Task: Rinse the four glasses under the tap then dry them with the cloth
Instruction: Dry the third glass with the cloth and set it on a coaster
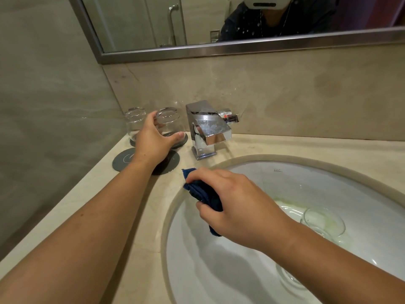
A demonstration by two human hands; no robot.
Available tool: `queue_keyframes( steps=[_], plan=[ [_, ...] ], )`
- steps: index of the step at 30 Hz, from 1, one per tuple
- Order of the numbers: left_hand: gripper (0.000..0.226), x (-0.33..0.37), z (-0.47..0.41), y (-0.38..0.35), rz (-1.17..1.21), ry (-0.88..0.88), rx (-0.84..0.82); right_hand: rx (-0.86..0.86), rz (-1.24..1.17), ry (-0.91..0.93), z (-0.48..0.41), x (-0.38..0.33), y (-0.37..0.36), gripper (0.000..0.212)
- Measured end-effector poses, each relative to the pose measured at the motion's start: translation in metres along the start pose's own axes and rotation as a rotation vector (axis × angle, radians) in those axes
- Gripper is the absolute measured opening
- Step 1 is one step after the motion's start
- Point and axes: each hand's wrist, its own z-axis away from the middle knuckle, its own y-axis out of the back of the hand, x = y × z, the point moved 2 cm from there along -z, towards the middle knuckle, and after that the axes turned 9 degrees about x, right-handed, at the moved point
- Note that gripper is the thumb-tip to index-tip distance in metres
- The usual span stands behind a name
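By tap [206,128], left hand [153,139] round glass [173,121], right hand [236,202] gripping cloth [198,189]

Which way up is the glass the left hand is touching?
Upside down: the glass shows its thick base on top, and its rim sits on a dark coaster.

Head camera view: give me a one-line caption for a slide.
Left hand grips an upturned glass beside the tap while the right hand holds the blue cloth at the sink rim.

The left hand [153,139] is stretched forward, fingers curled round a glass [171,123]. The right hand [236,207] grips the cloth [203,194], knuckles up.
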Motion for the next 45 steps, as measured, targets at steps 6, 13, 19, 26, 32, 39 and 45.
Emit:
queue_keyframes(
  steps=[6,13,19,26,32,39,45],
  plan=[
    [0.105,0.005,0.005,0.002,-0.018,-0.006,-0.017,0.013,0.001,0.001,0.002,-0.002,0.002,0.039],
    [0.085,0.018,0.035,0.027,-0.015,-0.051,0.043,0.036,0.005,-0.025,0.015,-0.005,0.012,0.042],
    [0.062,0.021,0.093,0.060,-0.088,-0.091,-0.039,0.082,-0.001,-0.079,0.047,-0.008,0.041,0.038],
    [0.064,0.051,0.168,0.076,-0.355,-0.345,-0.228,0.201,-0.047,-0.172,0.103,0.003,0.092,0.038],
    [0.067,0.084,0.231,0.053,-0.434,-0.518,-0.429,0.381,-0.078,-0.271,0.140,0.033,0.114,0.033],
    [0.073,0.114,0.264,-0.004,-0.519,-0.564,-0.687,0.453,-0.082,-0.341,0.142,0.058,0.112,0.034],
    [0.102,0.121,0.265,-0.046,-0.554,-0.378,-0.940,0.506,-0.174,-0.410,0.141,0.067,0.110,0.031]
  ],
)
